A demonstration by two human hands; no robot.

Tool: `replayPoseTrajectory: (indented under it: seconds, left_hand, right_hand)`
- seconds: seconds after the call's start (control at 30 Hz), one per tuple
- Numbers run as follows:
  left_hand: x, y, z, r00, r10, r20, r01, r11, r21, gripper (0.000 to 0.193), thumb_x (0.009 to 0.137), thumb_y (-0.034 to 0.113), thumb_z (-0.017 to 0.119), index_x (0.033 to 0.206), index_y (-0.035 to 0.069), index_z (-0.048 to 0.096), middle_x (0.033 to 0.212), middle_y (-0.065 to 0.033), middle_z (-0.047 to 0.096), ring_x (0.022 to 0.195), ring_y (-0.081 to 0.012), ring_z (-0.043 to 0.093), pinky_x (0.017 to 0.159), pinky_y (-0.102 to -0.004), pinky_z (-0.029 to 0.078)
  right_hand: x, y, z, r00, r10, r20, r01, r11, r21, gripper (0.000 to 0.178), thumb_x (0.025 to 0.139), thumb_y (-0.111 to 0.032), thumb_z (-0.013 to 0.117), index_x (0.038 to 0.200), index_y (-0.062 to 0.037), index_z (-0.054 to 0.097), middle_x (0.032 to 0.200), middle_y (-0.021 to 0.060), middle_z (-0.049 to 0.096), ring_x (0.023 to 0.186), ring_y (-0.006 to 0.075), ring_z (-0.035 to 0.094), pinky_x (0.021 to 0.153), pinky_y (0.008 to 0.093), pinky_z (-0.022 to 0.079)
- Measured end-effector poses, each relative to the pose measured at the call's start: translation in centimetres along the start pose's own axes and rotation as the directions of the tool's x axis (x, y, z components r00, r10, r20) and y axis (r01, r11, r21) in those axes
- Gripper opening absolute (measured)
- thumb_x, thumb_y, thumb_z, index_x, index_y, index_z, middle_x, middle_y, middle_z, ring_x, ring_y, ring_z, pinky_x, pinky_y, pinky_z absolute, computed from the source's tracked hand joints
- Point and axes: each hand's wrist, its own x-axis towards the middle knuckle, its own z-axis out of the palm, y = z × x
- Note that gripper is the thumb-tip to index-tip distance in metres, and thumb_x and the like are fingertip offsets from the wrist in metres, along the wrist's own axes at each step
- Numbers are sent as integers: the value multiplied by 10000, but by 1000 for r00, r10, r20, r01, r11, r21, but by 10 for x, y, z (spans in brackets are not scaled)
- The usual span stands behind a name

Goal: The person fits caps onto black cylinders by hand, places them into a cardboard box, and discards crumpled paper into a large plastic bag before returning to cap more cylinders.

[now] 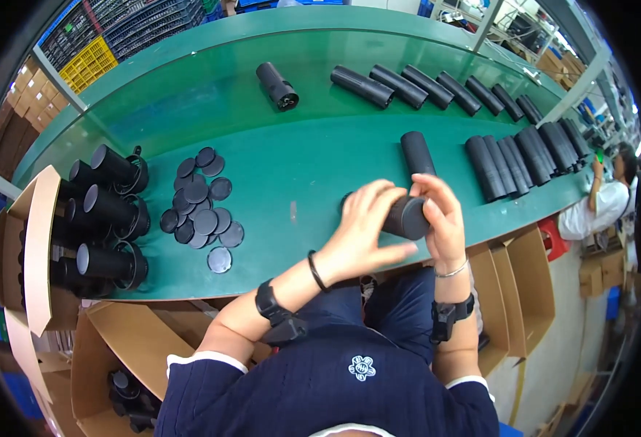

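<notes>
Just in front of my body, both hands hold a black cylindrical tube above the table's near edge, its flat round end turned toward me. My left hand curls its fingers over the tube from the left, with the thumb stretched out beneath. On the other side my right hand grips the round end between thumb and fingers. Part of the tube is hidden under my left fingers. Close beyond my hands lies another black tube. Loose black discs are scattered to the left, one disc nearest me.
Rows of black tubes line the table's right side. More tubes and a single one show along the green back strip. Black cylinders with ring-like parts stand at left, beside a cardboard box. A co-worker sits far right.
</notes>
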Motion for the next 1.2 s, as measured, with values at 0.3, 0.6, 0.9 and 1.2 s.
replayPoseTrajectory:
  seconds: [0.3, 0.6, 0.9, 1.2]
  left_hand:
    - [-4, -6, -26, 961, -250, 119, 275, 813, -513, 502, 892, 131, 588, 1325, 29, 354, 1257, -97, 468, 1155, -171, 465, 980, -330, 394]
    - [-14, -4, -42, 903, -408, 133, 370, 584, -723, 435, 893, 172, 522, 1286, 36, 394, 1209, -73, 482, 1113, -164, 467, 978, -298, 369]
    - [-35, 1, -29, 955, -291, -61, 238, 873, -426, 746, 776, 130, 703, 1378, 39, 272, 1311, -166, 350, 1266, -317, 361, 1075, -398, 300]
    - [-3, 3, -30, 953, -301, 20, 208, 607, -767, 775, 833, 192, 729, 1433, 91, 248, 1328, -74, 424, 1221, -188, 439, 1036, -345, 355]
  right_hand:
    - [-7, 5, 45, 972, 129, -195, -89, 975, 204, 304, 921, -102, 599, 1193, 32, 589, 1100, 80, 625, 1029, 146, 575, 938, 274, 432]
    - [-3, 7, 88, 983, 100, -151, -75, 984, 162, 403, 877, -21, 546, 1274, 52, 532, 1220, 104, 547, 1134, 162, 512, 984, 285, 397]
    - [3, 9, 66, 963, 233, 133, -263, 917, 300, 444, 863, -81, 611, 1287, 25, 536, 1262, 79, 519, 1172, 181, 487, 1029, 301, 345]
    - [-34, 25, 38, 994, 38, 99, 15, 875, -483, 905, 694, -112, 734, 1466, -57, 267, 1387, 174, 394, 1338, 292, 350, 1088, 371, 286]
